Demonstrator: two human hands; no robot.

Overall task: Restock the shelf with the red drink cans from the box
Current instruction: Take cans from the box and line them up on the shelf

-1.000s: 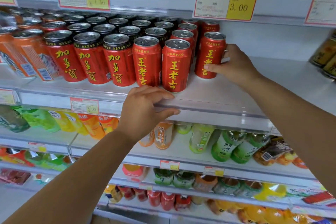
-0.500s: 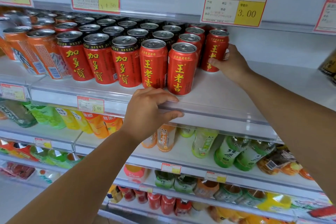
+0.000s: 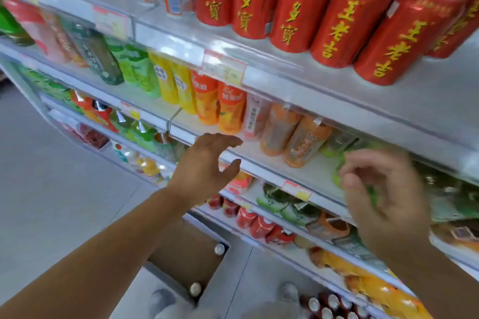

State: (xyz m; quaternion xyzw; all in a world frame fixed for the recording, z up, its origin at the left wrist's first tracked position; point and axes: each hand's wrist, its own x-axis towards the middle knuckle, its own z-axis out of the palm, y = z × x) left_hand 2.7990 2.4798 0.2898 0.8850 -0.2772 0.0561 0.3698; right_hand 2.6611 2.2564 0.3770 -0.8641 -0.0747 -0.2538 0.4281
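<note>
Hovering in front of the middle shelves, both hands are empty. Left hand (image 3: 207,166): fingers straight and spread, thumb apart, palm toward the shelving, touching nothing. Right hand (image 3: 383,197): fingers loosely curled, nothing between them as far as the motion blur allows.

Red drink cans (image 3: 339,23) stand upright in tight rows at the front of the top shelf (image 3: 427,101), labels facing out. Judgement: fronted this way so stock reads from the aisle. Bare board remains to the right of the last can, so there is room for more.

Cardboard box (image 3: 181,254) sits on the floor (image 3: 51,189) below the hands, close against the shelving base. More cans (image 3: 326,305), seen as silver tops on dark red bodies, cluster at the bottom edge of the view. Judgement: empty hands above floor-level stock suggest the next reach is down for another can.

Hard to make out:
- Tops of the shelved cans are cut off by the frame edge, so row depth is unknown.
- Whether the bottom-edge cans lie inside the box, I cannot tell; two round silver tops show along its brown edge.
- Price tag (image 3: 225,70) is blurred, figures unreadable.
- Orange juice bottles (image 3: 228,109) and green bottles (image 3: 134,67) below are smeared, brands illegible.
</note>
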